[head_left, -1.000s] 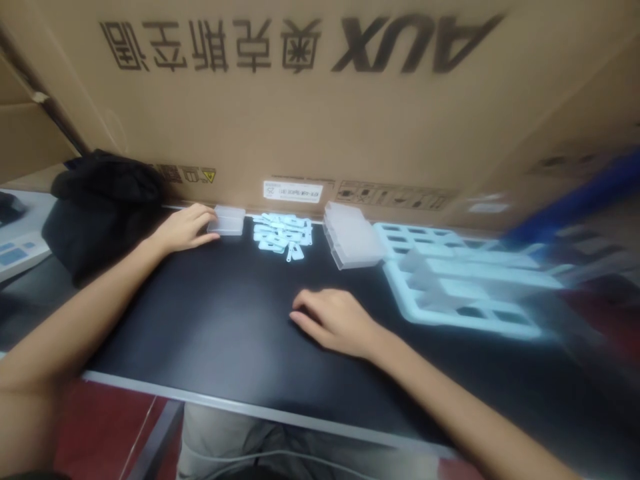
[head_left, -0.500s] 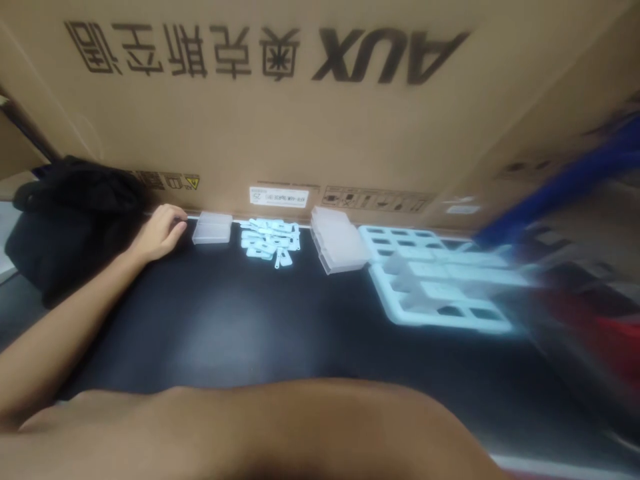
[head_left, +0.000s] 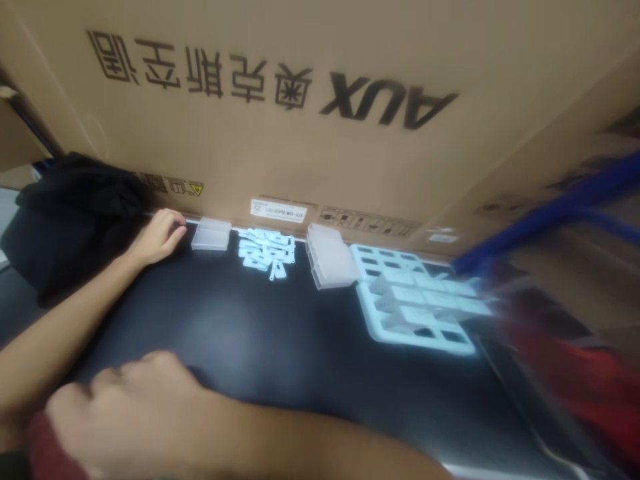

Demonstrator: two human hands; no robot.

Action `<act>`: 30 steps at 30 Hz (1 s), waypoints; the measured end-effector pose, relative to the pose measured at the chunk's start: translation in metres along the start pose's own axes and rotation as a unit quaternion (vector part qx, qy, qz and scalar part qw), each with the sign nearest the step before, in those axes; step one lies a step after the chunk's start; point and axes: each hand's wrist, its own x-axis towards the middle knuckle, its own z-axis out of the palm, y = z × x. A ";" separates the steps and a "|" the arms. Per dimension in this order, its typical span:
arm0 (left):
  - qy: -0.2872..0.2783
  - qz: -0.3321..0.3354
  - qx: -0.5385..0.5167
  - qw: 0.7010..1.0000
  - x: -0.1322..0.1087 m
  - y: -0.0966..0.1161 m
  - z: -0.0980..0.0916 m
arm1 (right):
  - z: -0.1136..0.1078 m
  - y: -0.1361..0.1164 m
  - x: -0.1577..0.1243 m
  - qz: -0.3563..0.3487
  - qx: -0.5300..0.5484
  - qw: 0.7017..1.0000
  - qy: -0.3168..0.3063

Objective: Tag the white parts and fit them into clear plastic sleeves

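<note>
My left hand (head_left: 159,238) rests at the back left of the dark tabletop, fingers loosely curved and thumb apart, nothing visible in it. Just right of it lies a clear plastic box (head_left: 212,235). Across the lower left reaches my right arm, its hand (head_left: 127,407) closed with bent knuckles. Its fingertips are hidden beside dark red cloth (head_left: 50,453), so what they grip does not show. Farther right are a pile of small light-blue plastic tags (head_left: 267,250), stacked translucent boxes (head_left: 331,259) and a light-blue tray (head_left: 373,320) with dividers and pale pieces in it.
A large cardboard box (head_left: 280,150) stands along the table's back edge. A black cloth bag (head_left: 75,220) lies at the left. On the right are a blue metal bar (head_left: 540,223) and a blurred red item (head_left: 600,380).
My right hand has come into view at the lower left, its forearm crossing the bottom. My left hand stays beside the clear box. The view has tilted and shifted slightly.
</note>
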 end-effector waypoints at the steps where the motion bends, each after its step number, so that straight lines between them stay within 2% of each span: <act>1: -0.001 0.006 0.002 1.000 0.000 0.000 0.000 | -0.009 0.011 -0.017 0.005 0.034 0.998 0.044; 4: -0.008 0.022 0.008 1.000 0.000 -0.001 0.000 | -0.040 0.051 -0.082 0.126 0.029 0.985 0.118; 6: -0.013 0.025 0.007 1.000 0.000 0.000 0.001 | -0.058 0.078 -0.136 0.268 0.012 0.940 0.210; 7: -0.014 0.024 0.005 1.000 0.001 0.000 0.001 | -0.064 0.090 -0.165 0.344 0.004 0.901 0.264; 8: -0.014 0.022 0.002 1.000 0.001 0.001 0.002 | -0.067 0.101 -0.193 0.425 -0.020 0.847 0.320; 9: -0.013 0.021 -0.002 1.000 0.002 0.001 0.002 | -0.067 0.110 -0.219 0.505 -0.049 0.773 0.380; 11: -0.009 0.025 -0.006 1.000 0.002 0.003 0.004 | -0.057 0.125 -0.264 0.618 -0.059 0.623 0.475; 12: -0.009 0.029 -0.007 1.000 0.003 0.003 0.004 | -0.047 0.131 -0.281 0.657 -0.042 0.568 0.493; 13: -0.011 0.033 -0.006 0.999 0.003 0.003 0.005 | -0.037 0.135 -0.294 0.676 -0.015 0.542 0.499; 14: -0.014 0.036 -0.005 0.999 0.003 0.004 0.005 | -0.026 0.139 -0.303 0.683 0.014 0.533 0.499; 15: -0.017 0.036 -0.005 0.999 0.003 0.004 0.005 | -0.016 0.141 -0.308 0.688 0.042 0.536 0.488; 18: -0.025 0.026 -0.012 0.999 0.003 0.003 0.005 | 0.003 0.145 -0.313 0.700 0.074 0.595 0.388; 20: -0.029 0.025 -0.016 0.999 0.004 0.003 0.004 | 0.006 0.145 -0.310 0.712 0.042 0.630 0.307; 21: -0.033 0.028 -0.016 0.999 0.004 0.003 0.004 | 0.006 0.146 -0.308 0.718 0.018 0.637 0.282; 27: -0.057 0.069 0.006 0.996 0.005 0.006 0.004 | 0.010 0.148 -0.297 0.751 -0.114 0.607 0.234; 30: -0.057 0.084 0.009 0.995 0.005 0.008 0.004 | 0.010 0.148 -0.298 0.772 -0.105 0.596 0.194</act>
